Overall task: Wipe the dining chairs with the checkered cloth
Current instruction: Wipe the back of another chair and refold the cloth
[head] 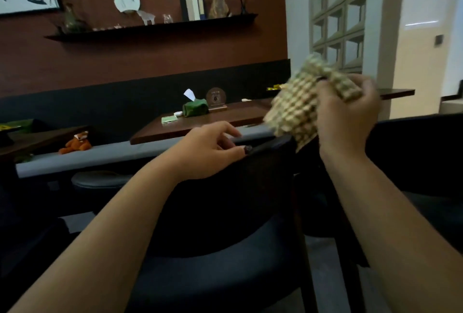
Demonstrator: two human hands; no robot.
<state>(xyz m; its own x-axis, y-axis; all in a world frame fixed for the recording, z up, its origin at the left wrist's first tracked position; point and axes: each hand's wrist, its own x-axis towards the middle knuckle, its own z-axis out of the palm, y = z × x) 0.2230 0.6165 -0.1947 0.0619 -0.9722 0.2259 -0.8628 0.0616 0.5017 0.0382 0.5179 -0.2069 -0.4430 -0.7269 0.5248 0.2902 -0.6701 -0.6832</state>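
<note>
A dark dining chair (pixel 225 212) with a curved backrest and a dark blue seat stands right in front of me. My left hand (pixel 208 149) rests on the top edge of its backrest, thumb along the rail and fingers loosely bent. My right hand (pixel 348 117) is raised above the chair's right corner and grips the bunched checkered cloth (pixel 298 107), green and cream. The cloth hangs in the air, motion-blurred, just above the backrest. A second dark chair (pixel 421 157) stands to the right.
A brown dining table (pixel 205 124) lies beyond the chair with a green tissue box (pixel 195 109), a round plaque and a small green item. A grey bench (pixel 112 157) carries an orange plush toy (pixel 75 143). A wall shelf hangs above.
</note>
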